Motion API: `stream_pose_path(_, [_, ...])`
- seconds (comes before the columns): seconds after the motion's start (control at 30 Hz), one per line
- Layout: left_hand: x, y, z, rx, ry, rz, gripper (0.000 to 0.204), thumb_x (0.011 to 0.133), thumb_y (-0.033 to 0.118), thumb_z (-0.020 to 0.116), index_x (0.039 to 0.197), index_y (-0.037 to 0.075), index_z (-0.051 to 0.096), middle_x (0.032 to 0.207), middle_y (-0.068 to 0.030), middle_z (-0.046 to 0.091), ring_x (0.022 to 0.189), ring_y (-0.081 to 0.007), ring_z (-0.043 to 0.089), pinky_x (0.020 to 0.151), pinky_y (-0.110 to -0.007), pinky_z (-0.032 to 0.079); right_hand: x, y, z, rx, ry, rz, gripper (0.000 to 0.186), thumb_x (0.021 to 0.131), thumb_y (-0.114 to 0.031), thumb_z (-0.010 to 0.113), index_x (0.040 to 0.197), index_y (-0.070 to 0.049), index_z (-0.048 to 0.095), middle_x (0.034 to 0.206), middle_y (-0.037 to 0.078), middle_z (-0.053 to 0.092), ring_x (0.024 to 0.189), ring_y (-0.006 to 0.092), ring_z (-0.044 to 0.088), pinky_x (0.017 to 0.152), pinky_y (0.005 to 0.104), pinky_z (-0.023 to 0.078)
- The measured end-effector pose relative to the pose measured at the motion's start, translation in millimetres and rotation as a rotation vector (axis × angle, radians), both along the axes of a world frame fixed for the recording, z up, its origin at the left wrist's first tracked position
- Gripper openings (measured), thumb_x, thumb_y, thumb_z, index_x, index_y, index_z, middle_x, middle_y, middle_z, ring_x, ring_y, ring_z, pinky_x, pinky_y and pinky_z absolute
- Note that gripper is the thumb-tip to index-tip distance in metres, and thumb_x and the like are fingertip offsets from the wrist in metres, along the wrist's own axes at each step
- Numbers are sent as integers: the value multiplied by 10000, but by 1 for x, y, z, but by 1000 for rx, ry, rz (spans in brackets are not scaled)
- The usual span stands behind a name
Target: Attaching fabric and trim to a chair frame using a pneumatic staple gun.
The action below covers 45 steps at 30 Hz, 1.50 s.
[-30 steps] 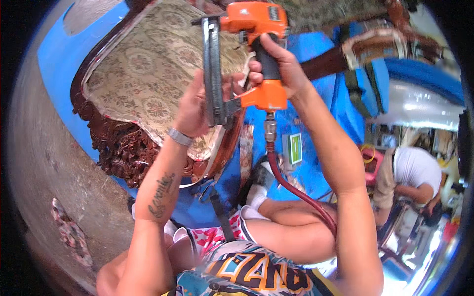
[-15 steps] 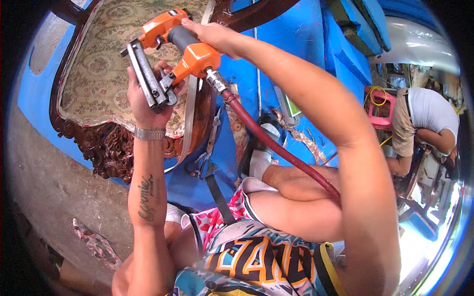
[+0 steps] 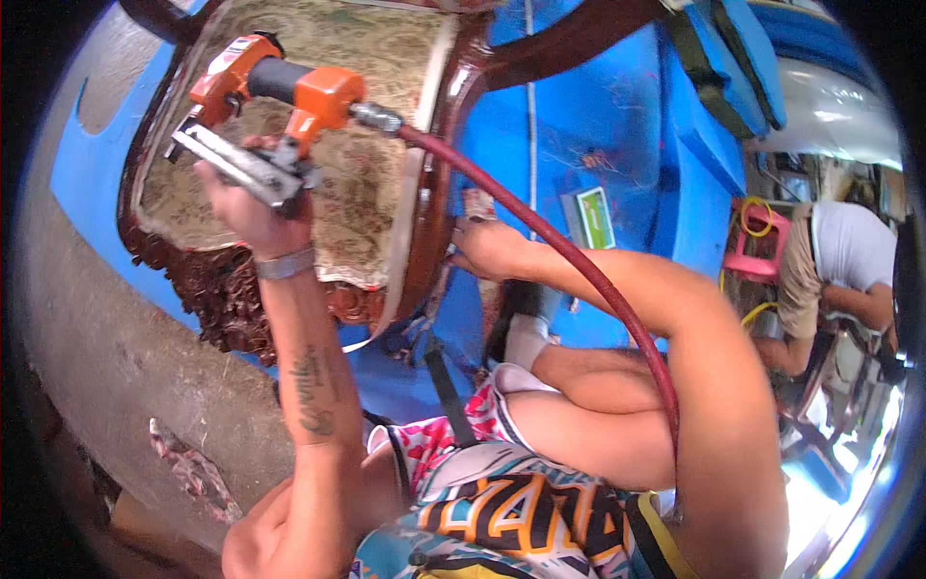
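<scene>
My left hand (image 3: 253, 217) grips an orange and black pneumatic staple gun (image 3: 326, 95) by its metal magazine and holds it above a carved wooden chair frame (image 3: 214, 301). Floral fabric (image 3: 362, 183) fills the frame, with a pale strip (image 3: 410, 198) along its right edge. From the gun's metal fitting a dark red air hose (image 3: 540, 227) runs down across my right forearm. My right hand (image 3: 494, 249) is off the gun, beside the frame's right rail, fingers curled. Whatever may be between those fingers cannot be made out.
A green-and-white box (image 3: 593, 218) lies on the blue surface (image 3: 608, 106) right of the frame. Farther right, another person (image 3: 849, 241) bends over beside a pink stool (image 3: 752, 241). A crumpled cloth scrap (image 3: 188, 468) lies on the floor at lower left.
My right hand has let go of the staple gun's handle and moved down beside the frame's right rail. The gun, in my left hand, has shifted left and turned, its hose end now pointing right.
</scene>
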<state>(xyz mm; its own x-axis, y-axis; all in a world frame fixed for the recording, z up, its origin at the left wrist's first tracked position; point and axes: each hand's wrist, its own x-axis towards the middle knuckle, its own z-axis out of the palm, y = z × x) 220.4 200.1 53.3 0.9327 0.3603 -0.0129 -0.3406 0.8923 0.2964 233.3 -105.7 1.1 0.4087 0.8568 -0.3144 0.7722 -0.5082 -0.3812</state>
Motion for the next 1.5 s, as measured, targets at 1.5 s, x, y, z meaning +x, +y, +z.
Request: stream_pose_path(1.5, [-67,135,219,74,-32,910,691,939,653,245,833,50,566,736,-61,549,702,-190,521,685,-344,466,-101,343,282,1360,292,-783,163,771,23,721,834,-23,579,837,72,640,771,99,607,680,242,507])
